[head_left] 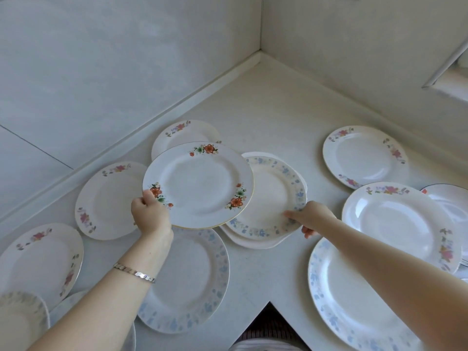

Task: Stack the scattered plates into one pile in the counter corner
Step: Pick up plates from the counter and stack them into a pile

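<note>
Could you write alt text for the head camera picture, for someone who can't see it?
A person's left hand holds an orange-flowered plate by its rim above a white counter, while the right hand grips the rim of a blue-flowered plate lying on a plain white plate. More floral plates lie scattered around them.

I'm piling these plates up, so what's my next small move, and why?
Probably lower the orange-flowered plate in your left hand onto the blue-rimmed plate your right hand grips: it hangs partly over that plate, which lies on a plain white plate.
</note>
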Demonstrator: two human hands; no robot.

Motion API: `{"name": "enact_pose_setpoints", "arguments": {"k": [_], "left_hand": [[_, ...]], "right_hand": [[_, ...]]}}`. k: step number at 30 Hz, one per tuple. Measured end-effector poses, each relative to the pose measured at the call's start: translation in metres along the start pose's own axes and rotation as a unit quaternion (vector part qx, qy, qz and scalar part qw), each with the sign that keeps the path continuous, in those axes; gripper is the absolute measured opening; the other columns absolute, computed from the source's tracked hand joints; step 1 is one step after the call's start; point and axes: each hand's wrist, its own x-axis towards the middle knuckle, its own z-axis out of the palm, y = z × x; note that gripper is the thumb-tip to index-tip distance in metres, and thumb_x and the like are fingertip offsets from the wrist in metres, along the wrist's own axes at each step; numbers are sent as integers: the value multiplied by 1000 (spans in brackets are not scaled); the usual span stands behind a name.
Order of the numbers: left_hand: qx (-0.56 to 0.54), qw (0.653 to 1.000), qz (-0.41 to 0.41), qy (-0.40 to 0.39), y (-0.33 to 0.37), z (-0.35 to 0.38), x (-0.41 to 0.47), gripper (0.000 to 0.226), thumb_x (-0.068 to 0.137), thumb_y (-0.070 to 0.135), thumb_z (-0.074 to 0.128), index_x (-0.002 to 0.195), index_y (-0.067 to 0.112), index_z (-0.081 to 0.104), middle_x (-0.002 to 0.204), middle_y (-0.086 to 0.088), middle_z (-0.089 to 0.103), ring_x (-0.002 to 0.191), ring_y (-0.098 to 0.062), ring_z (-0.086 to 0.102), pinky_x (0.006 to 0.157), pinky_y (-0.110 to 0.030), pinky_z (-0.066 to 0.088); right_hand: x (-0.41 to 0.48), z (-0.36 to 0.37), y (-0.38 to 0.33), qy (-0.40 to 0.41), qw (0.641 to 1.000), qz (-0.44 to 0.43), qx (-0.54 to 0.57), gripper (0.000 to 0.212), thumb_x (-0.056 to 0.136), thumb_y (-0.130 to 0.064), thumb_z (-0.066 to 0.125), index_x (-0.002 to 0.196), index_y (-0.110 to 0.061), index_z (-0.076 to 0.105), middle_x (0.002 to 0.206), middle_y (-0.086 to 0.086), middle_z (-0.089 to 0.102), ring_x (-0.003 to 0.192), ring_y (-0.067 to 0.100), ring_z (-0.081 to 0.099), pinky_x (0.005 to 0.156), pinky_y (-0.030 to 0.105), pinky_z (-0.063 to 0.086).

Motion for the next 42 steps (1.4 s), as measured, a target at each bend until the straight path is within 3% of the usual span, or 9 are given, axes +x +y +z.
{"name": "enact_pose_setpoints", "arguments": {"k": [8,14,16,18,20,24,31,35,42], "left_hand": [[-5,1000,7,-14,-11,5,1,32,97,23,34,68,9,37,72,-5,47,82,-20,45,71,-30,36],[0,999,30,-44,-19,12,-1,34,97,24,37,63,17,35,76,-8,50,76,-22,47,71,-34,40],[-13,997,27,-72,-19,15,-6,33,97,24,38,65,15,37,72,-6,50,67,-23,47,63,-31,41],[-27,993,18,-111,-20,21,-15,32,97,24,39,68,11,42,66,-2,50,62,-22,48,54,-28,40],[-22,987,4,-161,-21,31,-25,32,97,24,42,67,14,44,66,-1,53,59,-18,50,52,-26,41],[78,959,38,-270,-23,55,-29,27,97,24,41,75,9,47,75,-9,53,71,-21,51,65,-30,39],[368,842,117,-377,-27,81,-14,33,99,32,30,80,10,45,72,-2,49,65,-26,55,61,-30,41],[455,795,158,-370,-31,88,-8,43,99,36,27,109,4,54,107,-15,65,94,-35,65,78,-35,47],[547,732,219,-343,-28,94,1,45,101,33,23,116,3,54,113,-16,64,104,-34,60,77,-34,44]], "right_hand": [[-7,4,3,69,992,-46,-95,42,86,-55,47,70,-16,53,61,-1,61,49,16,60,50,23,46],[-13,-1,16,107,989,-74,-75,43,92,-51,39,75,-15,53,59,1,62,63,23,67,69,34,56],[-19,-7,10,95,988,-95,77,43,94,-47,37,80,-11,58,68,2,64,70,23,65,74,36,55],[-33,-13,-3,-4,948,-96,304,34,95,-41,39,94,-13,58,82,6,66,77,22,65,73,33,56],[-42,-17,-12,-60,911,-99,396,22,95,-31,46,100,-13,57,87,8,66,76,21,65,66,27,59],[-35,-20,-9,70,956,-94,268,17,91,-17,54,107,-11,54,94,10,63,77,26,64,68,34,56],[-5,-12,8,132,976,-86,153,18,90,-20,52,96,-7,62,80,7,65,70,29,64,69,35,54],[7,-10,7,151,978,-89,113,24,89,-19,50,90,1,62,83,16,66,73,32,61,57,27,43],[17,-6,-2,171,979,-109,26,24,90,-20,49,85,-1,62,86,7,45,61,12,40,52,23,33]]}}
